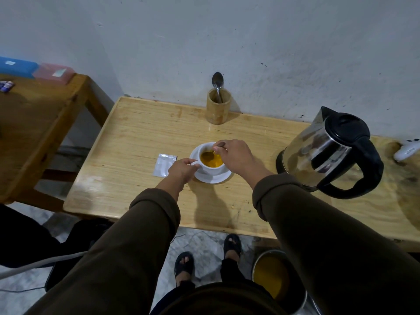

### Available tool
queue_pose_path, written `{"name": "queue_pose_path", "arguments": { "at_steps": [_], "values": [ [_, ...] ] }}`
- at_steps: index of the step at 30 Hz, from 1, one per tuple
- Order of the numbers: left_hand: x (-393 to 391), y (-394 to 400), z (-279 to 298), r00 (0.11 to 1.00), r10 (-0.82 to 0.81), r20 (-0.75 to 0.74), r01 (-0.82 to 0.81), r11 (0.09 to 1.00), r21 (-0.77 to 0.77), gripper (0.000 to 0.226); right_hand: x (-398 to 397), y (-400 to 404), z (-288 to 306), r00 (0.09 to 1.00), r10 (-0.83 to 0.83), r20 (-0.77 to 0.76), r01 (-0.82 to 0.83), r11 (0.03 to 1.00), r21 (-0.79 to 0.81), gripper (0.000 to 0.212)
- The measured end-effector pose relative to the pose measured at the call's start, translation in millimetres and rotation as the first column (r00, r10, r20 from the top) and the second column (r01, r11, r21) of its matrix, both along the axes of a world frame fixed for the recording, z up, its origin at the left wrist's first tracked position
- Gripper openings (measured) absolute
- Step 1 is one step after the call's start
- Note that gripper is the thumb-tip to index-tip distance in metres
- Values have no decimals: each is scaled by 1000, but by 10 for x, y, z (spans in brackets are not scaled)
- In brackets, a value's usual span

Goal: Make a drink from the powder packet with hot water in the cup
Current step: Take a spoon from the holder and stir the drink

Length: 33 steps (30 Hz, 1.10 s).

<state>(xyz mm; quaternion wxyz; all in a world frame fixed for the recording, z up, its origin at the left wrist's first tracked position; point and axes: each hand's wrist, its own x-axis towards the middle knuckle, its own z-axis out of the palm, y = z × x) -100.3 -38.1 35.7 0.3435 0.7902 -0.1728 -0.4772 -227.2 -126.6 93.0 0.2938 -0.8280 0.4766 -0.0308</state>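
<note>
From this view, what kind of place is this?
Probably a plain room in a home or lodging, not a fitted kitchen: electric kettle on a bare wooden table, spoon holder against a scuffed painted wall, marble-like floor.

No readable text, brand or number anywhere. Small pale labels on the blue box (17,67) and the pink box (54,73), too blurred to read. Silver packet (164,165) blank.
</note>
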Motion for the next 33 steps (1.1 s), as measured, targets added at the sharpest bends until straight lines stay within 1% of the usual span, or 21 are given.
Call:
{"name": "queue_pose_path", "arguments": {
  "at_steps": [4,8,13,16,19,22,28,30,33],
  "values": [
    [-1,0,14,1000,-6,2,6,1000,1,32,9,-30,29,1000,14,-24,-14,1000,8,33],
    [4,-2,21,1000,-9,-3,9,1000,1,33,-6,-58,66,994,11,-110,-20,997,-78,33],
    [9,-12,19,1000,-15,-4,15,1000,-3,33,-2,-55,54,996,7,-93,-16,995,-96,33],
    [8,-8,19,1000,-16,-2,16,1000,-4,32,8,-37,49,999,-24,-40,24,1000,-6,32],
    [10,-4,19,1000,-15,-1,15,1000,2,32,19,-38,54,1000,-12,-26,13,999,39,34],
    [10,-2,33,1000,-12,-6,12,1000,9,32,27,-48,64,999,-14,-37,15,999,34,36],
    [16,-6,36,1000,-13,-12,13,1000,9,31,-6,-58,78,998,-17,-65,13,997,-73,32],
    [16,-9,33,1000,-13,-13,14,1000,9,30,-2,-58,79,997,-5,-71,1,998,-66,34],
    [16,-13,31,1000,-14,-10,14,1000,6,29,-2,-61,60,999,-1,-43,0,1000,-8,33]
  ]
}}
